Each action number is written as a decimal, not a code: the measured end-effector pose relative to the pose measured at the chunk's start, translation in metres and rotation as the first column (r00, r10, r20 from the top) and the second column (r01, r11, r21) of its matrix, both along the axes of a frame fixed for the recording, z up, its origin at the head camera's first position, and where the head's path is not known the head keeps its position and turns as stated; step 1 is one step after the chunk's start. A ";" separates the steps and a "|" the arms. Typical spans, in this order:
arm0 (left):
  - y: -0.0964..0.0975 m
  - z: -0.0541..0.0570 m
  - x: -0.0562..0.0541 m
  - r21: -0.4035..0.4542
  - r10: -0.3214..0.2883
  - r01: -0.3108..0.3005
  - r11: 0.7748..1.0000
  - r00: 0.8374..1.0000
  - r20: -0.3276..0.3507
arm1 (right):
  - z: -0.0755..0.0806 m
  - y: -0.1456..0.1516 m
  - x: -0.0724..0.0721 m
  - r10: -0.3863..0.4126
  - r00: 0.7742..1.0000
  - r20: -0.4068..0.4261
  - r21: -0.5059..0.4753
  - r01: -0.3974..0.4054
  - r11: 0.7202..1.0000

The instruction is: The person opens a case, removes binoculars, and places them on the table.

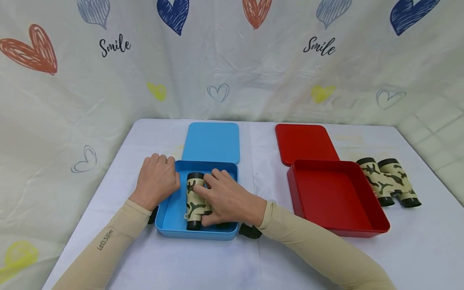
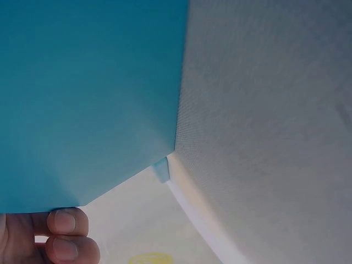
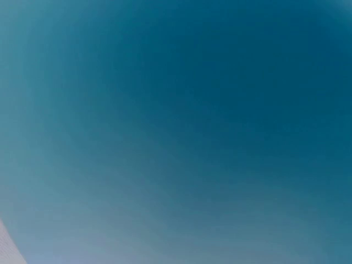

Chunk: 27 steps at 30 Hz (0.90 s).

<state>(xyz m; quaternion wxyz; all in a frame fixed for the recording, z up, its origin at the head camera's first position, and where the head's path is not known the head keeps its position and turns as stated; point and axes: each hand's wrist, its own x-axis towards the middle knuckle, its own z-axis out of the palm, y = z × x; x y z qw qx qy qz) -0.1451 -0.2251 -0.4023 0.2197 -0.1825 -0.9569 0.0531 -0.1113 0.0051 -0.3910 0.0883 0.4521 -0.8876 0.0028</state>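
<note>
Inside the blue box (image 1: pixel 177 219) in the head view lies a pair of camouflage binoculars (image 1: pixel 193 197) with black ends. My right hand (image 1: pixel 230 197) reaches over the box's right wall and grips the binoculars, covering their right barrel. At the box's left rim, my left hand (image 1: pixel 156 179) holds on with curled fingers. In the left wrist view, bent fingertips (image 2: pixel 66 234) sit against the edge of the blue box (image 2: pixel 82 99). Blue wall (image 3: pixel 209 126) fills nearly all of the right wrist view, where no hand shows.
Behind the blue box lies a flat blue lid (image 1: pixel 211 141). To the right stands a red box (image 1: pixel 337 197), with a red lid (image 1: pixel 306 141) behind it. Another pair of camouflage binoculars (image 1: pixel 386 183) lies beside the red box. A patterned curtain (image 1: pixel 235 60) hangs behind the white table (image 1: pixel 268 266).
</note>
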 end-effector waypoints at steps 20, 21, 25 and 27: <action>0.000 0.000 0.001 0.003 0.001 -0.001 1.000 1.000 -0.004 | 0.011 0.002 -0.002 -0.003 1.000 0.027 -0.004 0.003 1.000; 0.000 0.000 0.000 0.001 0.000 0.000 1.000 1.000 -0.006 | 0.012 0.002 -0.002 -0.005 1.000 0.027 -0.004 0.005 1.000; 0.000 -0.001 0.000 0.006 -0.004 0.004 1.000 1.000 -0.010 | 0.015 0.003 -0.001 -0.011 1.000 0.026 -0.005 0.012 1.000; -0.001 -0.001 0.000 0.006 -0.008 0.009 1.000 1.000 -0.018 | 0.016 0.003 -0.001 -0.017 0.999 0.032 -0.004 0.017 1.000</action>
